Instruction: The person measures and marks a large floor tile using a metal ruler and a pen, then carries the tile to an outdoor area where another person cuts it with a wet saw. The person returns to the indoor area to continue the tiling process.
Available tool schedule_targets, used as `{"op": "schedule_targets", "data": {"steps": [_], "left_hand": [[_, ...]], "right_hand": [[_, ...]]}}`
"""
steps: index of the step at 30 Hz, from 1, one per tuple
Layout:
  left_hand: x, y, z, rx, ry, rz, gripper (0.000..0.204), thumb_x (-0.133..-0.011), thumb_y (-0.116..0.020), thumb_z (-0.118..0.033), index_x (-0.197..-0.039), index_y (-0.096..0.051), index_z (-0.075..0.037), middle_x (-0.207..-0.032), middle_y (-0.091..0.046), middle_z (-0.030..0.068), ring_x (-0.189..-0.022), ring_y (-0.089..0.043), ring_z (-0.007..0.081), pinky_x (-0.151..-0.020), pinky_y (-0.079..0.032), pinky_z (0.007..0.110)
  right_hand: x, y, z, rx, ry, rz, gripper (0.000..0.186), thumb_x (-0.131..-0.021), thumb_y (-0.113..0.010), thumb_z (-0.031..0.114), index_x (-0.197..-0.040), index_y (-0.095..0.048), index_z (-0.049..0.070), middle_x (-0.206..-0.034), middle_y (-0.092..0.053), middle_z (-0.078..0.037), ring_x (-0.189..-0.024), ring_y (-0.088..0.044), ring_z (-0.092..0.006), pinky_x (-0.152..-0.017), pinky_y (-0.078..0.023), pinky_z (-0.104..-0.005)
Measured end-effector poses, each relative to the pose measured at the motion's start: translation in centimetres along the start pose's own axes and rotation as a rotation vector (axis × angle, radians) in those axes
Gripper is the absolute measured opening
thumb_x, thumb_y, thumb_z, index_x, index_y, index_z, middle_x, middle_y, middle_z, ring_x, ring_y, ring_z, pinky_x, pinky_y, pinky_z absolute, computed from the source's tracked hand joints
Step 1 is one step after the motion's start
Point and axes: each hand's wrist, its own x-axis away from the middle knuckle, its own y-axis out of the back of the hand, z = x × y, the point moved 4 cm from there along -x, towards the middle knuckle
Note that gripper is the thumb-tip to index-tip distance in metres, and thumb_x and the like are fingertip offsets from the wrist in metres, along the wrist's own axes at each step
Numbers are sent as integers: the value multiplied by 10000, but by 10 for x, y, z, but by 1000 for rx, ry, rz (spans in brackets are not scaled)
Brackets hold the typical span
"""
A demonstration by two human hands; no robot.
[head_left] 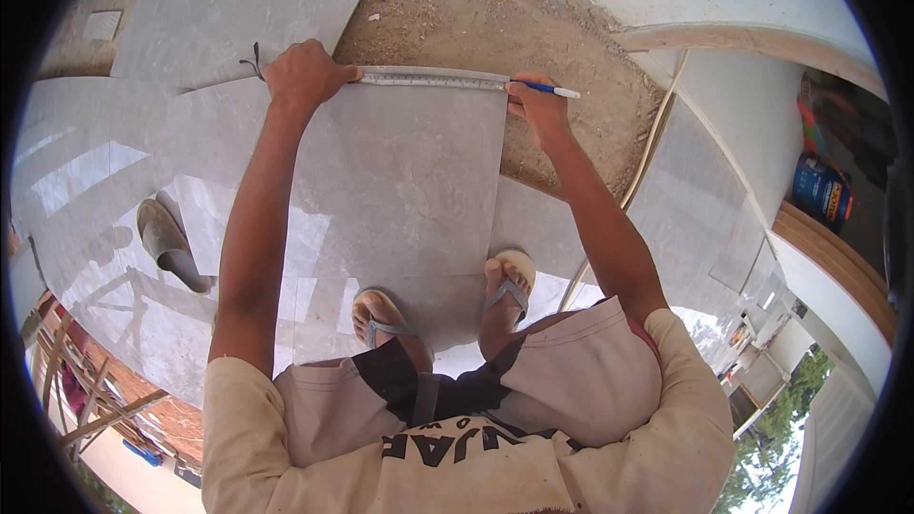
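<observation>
At twelve o'clock, along the far edge of a grey tile, lies a pale measuring strip; ruler or tape, cannot tell. Beyond it, bare dirt.

Left hand at eleven o'clock: grip closed, fingers curled, thumb on the strip's left end, probably to stop it sliding. Inside of the fist hidden. Dark thin cord just beside the knuckles; what it belongs to, unclear.

Right hand at one o'clock: grip closed in a pinch on a blue pen, white end pointing out toward three. Fingers sit at the tile's far right corner, where the strip ends. Pen and strip end come together there, so one hand seems to serve both. Pen tip hidden.

Arms spread wide; the span between the hands seems to hold the strip straight along the edge. Feet in flip-flops at six o'clock, well back from the strip, presumably for balance and to leave that edge free.

Loose shoe at nine o'clock, out of the arms' way.
</observation>
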Motion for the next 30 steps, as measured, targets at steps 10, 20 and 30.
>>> {"op": "schedule_targets", "data": {"steps": [10,20,30], "left_hand": [[-1,-1,1,7,-13,-50,551,-667,-801,-586,-766,-715,-51,-687,-679,74,-626,-642,178,-544,-481,330],[-4,-4,3,18,2,-30,535,-673,-800,-585,-760,-709,-65,-672,-663,58,-608,-617,158,-534,-465,315],[-1,2,1,20,29,19,543,-668,-802,-563,-850,-733,-56,-784,-703,90,-719,-671,211,-613,-508,347]], "right_hand": [[-1,10,11,121,167,-114,213,-852,-665,76,-1050,-615,13,-903,-673,-86,-771,-656,-162,-673,-547,-280],[-4,17,27,478,502,-82,151,-812,-685,154,-917,-709,49,-811,-712,-81,-755,-678,-161,-719,-521,-306],[6,10,34,593,502,-93,158,-820,-680,172,-915,-713,50,-833,-716,-99,-790,-692,-196,-737,-523,-326]]}}
